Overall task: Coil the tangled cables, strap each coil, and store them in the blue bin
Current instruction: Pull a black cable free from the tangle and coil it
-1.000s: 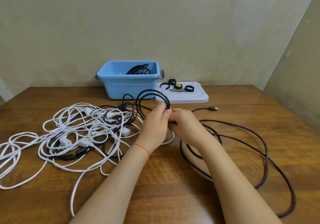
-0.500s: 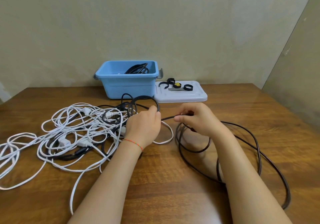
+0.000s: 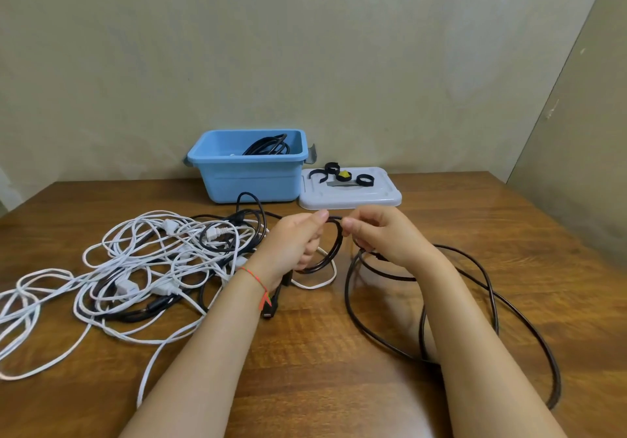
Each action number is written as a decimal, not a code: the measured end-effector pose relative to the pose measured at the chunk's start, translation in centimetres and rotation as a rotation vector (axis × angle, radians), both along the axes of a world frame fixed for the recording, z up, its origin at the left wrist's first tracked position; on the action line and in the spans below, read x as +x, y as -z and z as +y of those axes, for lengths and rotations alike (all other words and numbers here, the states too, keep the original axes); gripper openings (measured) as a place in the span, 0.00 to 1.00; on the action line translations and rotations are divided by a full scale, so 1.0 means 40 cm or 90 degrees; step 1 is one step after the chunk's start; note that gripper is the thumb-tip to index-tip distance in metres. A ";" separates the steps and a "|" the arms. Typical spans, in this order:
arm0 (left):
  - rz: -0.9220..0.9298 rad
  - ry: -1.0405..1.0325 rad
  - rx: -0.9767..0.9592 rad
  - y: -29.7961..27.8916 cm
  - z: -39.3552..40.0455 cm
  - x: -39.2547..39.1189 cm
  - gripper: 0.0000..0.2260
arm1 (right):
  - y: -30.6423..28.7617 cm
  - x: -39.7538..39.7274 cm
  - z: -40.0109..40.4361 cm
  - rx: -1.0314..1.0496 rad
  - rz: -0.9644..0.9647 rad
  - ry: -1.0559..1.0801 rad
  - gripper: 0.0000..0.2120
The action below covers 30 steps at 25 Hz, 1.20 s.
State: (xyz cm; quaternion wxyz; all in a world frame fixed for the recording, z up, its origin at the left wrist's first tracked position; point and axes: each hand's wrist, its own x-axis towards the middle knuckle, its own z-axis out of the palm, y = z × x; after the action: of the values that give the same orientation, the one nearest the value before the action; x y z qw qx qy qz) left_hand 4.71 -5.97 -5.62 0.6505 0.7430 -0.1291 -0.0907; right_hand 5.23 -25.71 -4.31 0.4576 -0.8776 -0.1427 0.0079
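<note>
- Left hand (image 3: 298,244): I see its grip wrapped around a small loop of the black cable (image 3: 488,288), thumb and forefinger pinching the top of the loop. A thin red-orange string sits on that wrist.
- Right hand (image 3: 383,234): grip pinched on the same black cable just right of the left hand's pinch, fingertips of the two hands nearly meeting.
- The rest of the black cable trails from under the right hand in wide loose loops over the right half of the wooden surface (image 3: 305,352). A black plug end (image 3: 269,312) hangs below the left wrist.
- Tangle of white cables (image 3: 142,268), mixed with other dark cables, lies left of the hands on the surface.
- Blue bin (image 3: 251,176) stands at the back by the wall, a coiled black cable (image 3: 268,147) inside it.
- Grey lid (image 3: 353,196) lies flat just right of the bin, with black straps (image 3: 364,180) and a small yellow piece on top.
</note>
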 end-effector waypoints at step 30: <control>0.261 -0.326 -0.898 -0.044 0.114 -0.019 0.23 | -0.048 -0.049 -0.069 0.016 -0.027 0.236 0.05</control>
State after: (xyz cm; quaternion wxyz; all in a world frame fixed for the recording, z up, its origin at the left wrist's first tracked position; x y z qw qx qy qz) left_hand 3.94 -1.40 -3.87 0.9809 0.1288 0.1423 0.0307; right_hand 3.26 -28.47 -2.38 0.4589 -0.8832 0.0119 -0.0965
